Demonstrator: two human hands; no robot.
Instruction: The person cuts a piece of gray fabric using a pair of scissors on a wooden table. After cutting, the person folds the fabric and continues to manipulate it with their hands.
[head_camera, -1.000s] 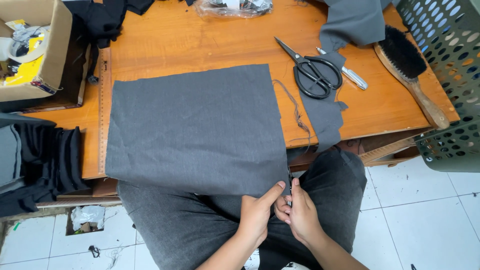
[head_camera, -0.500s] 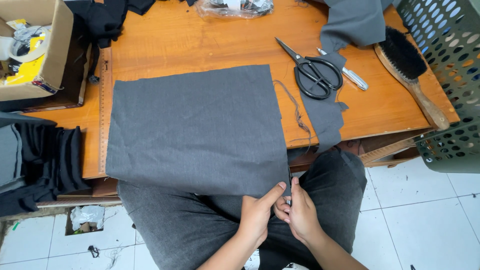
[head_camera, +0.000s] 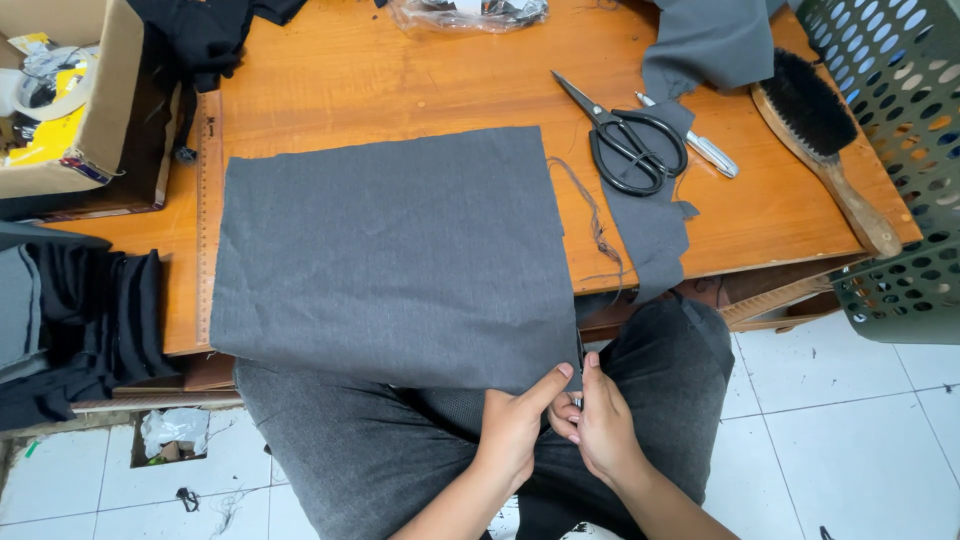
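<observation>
Both hands meet at the tabletop's (head_camera: 420, 90) near edge: left hand (head_camera: 515, 430) and right hand (head_camera: 600, 425) closed, pinching the grey cloth's (head_camera: 390, 250) overhanging corner.

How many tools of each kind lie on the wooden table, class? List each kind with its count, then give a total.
Scissors: 1
Brush: 1
Pen-like marker: 1
Wooden ruler: 1
Total: 4
</observation>
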